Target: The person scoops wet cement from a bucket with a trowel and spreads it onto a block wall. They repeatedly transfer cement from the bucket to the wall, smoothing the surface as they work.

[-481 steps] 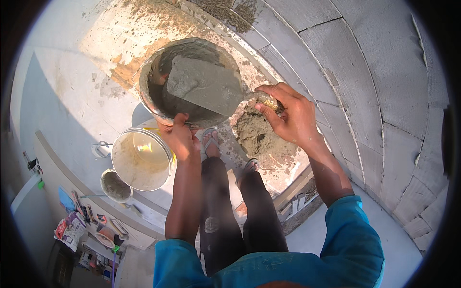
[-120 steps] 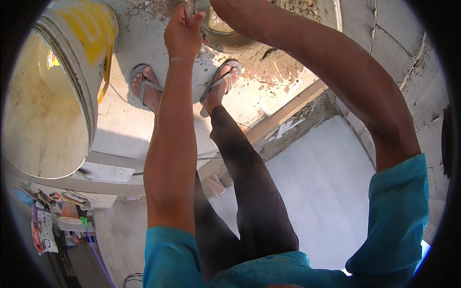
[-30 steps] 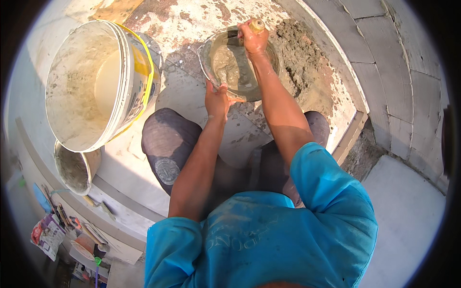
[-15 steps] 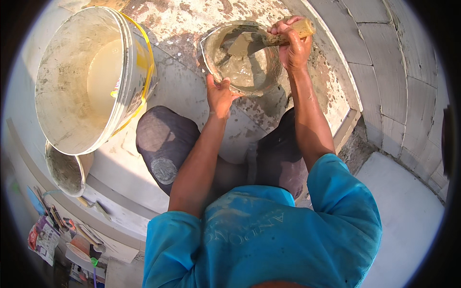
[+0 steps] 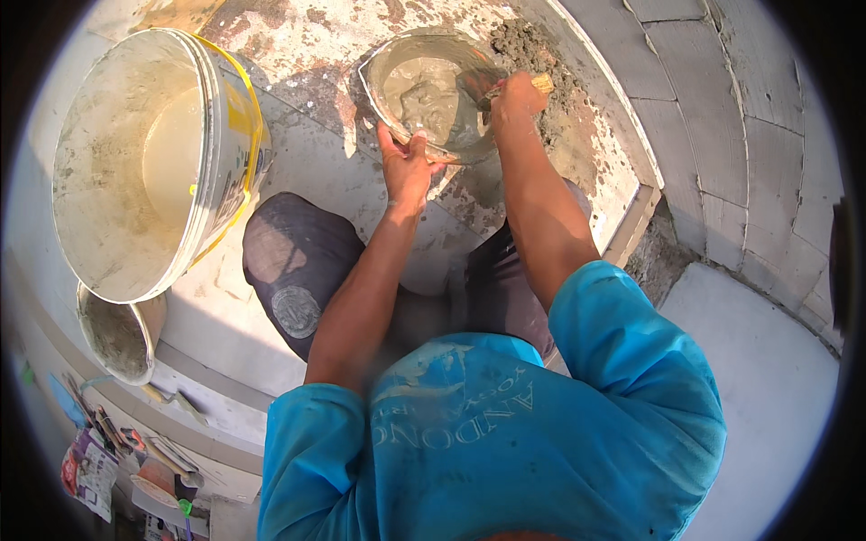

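A small bucket (image 5: 380,110) of wet grey mortar (image 5: 424,95) stands in front of my knees, on the mortar-stained surface. My left hand (image 5: 408,169) grips its near rim, the thumb and fingers at the edge. In my right hand (image 5: 520,97) is a trowel (image 5: 542,83) with a pale wooden handle, the fist closed round it at the bucket's right side. The trowel's blade is at the inner right wall, partly hidden by shadow and mortar.
Crumbly mortar (image 5: 532,50) lies beyond the bucket's right side. On the left stands a big white bucket (image 5: 203,153) of cloudy liquid, beside a smaller bucket (image 5: 152,329). A scraper (image 5: 188,404) and assorted tools (image 5: 162,455) lie lower left. A block wall (image 5: 704,135) rises at right.
My right hand has come lower and to the left, with the trowel blade going from the middle of the mortar to the bucket's right side. The left hand stays on the rim.
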Motion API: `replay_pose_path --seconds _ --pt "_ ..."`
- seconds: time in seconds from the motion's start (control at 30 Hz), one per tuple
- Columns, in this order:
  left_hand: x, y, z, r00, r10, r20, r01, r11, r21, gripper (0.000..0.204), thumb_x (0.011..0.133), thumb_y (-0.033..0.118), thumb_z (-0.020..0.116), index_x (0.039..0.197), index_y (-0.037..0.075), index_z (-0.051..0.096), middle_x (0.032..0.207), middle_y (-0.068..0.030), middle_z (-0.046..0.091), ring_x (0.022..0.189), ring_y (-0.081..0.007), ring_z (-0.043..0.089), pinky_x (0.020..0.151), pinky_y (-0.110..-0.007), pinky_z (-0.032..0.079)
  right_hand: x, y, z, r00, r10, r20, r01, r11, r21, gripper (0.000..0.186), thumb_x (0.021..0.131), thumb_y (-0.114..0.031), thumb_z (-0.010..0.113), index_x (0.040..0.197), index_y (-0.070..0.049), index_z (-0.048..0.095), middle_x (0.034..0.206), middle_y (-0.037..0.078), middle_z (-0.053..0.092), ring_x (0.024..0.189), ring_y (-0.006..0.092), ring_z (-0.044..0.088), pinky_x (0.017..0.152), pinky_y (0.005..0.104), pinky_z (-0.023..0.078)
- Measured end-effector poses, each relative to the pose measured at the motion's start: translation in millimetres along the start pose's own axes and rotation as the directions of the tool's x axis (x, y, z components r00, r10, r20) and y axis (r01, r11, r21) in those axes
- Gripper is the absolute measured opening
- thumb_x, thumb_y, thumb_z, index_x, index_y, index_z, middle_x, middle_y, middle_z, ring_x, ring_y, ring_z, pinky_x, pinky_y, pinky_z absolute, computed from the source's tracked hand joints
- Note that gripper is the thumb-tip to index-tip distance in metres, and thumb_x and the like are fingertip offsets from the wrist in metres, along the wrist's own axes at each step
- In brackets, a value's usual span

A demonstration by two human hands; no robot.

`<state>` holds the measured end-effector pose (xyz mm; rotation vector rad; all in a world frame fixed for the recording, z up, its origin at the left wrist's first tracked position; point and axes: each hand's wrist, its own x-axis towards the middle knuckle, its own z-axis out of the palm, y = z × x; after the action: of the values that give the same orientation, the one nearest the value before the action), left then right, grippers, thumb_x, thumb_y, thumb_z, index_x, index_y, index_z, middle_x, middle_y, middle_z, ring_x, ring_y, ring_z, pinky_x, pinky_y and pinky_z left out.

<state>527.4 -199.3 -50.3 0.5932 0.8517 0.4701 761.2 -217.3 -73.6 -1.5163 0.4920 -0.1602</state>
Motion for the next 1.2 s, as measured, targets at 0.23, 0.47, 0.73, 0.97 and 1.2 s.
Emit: replay_pose_path --seconds 0.23,0.47,0.73,0.97,1.2 --pt "2 4 -2 0.998 0.031 0.056 -0.029 0.999 -0.039 0.06 0.103 0.008 0.055 0.151 0.018 0.022 0.128 -0.0121 0.056 0.109 -0.0246 0.064 0.083 -0.052 0.062 -38 -65 -2 0.989 0.025 0.145 -0.05 0.984 0.171 0.016 0.078 0.004 0.063 0.09 0.004 0.052 0.066 0.011 0.056 0.044 0.0235 0.056 0.037 0.0373 0.045" --pt "-1 4 8 0.999 0.0 0.04 0.0 1.0 -0.009 0.059 0.102 0.007 0.055 0.151 0.019 0.023 0.129 -0.0119 0.055 0.108 -0.0243 0.064 0.079 -0.048 0.064 -46 -12 9 0.895 -0.238 0.377 0.18 0.967 0.182 0.013 0.077 0.005 0.063 0.078 -0.002 0.052 0.063 0.009 0.056 0.041 0.0177 0.051 0.039 0.0326 0.047" --pt "-3 5 -9 1.0 -0.001 -0.02 0.001 1.0 -0.012 0.067 0.102 0.006 0.054 0.156 0.022 0.018 0.129 -0.0134 0.056 0.108 -0.027 0.066 0.08 -0.051 0.062 -91 -65 22 0.841 -0.203 0.501 -0.006 0.923 0.385 0.014 0.076 0.004 0.064 0.078 -0.004 0.052 0.06 0.006 0.054 0.043 0.0174 0.05 0.044 0.035 0.046" --pt "-2 11 -7 0.999 0.014 -0.031 -0.013 0.999 0.032 0.06 0.103 0.008 0.049 0.154 0.015 0.017 0.131 -0.0206 0.055 0.101 -0.0314 0.07 0.081 -0.052 0.063 -98 -23 3 0.86 -0.13 0.493 0.047 0.983 0.178 0.016 0.078 0.006 0.062 0.078 -0.004 0.049 0.061 0.008 0.054 0.043 0.0179 0.05 0.043 0.0347 0.045" --pt "-5 10 -4 0.999 -0.015 -0.033 0.015 1.0 0.015 0.06 0.103 0.007 0.05 0.154 0.017 0.019 0.13 -0.0178 0.056 0.102 -0.0295 0.069 0.082 -0.051 0.063 -94 -19 2 0.856 -0.233 0.462 0.144 0.965 0.219 0.01 0.078 0.001 0.064 0.079 -0.002 0.055 0.063 0.006 0.058 0.049 0.0153 0.057 0.045 0.0304 0.047"
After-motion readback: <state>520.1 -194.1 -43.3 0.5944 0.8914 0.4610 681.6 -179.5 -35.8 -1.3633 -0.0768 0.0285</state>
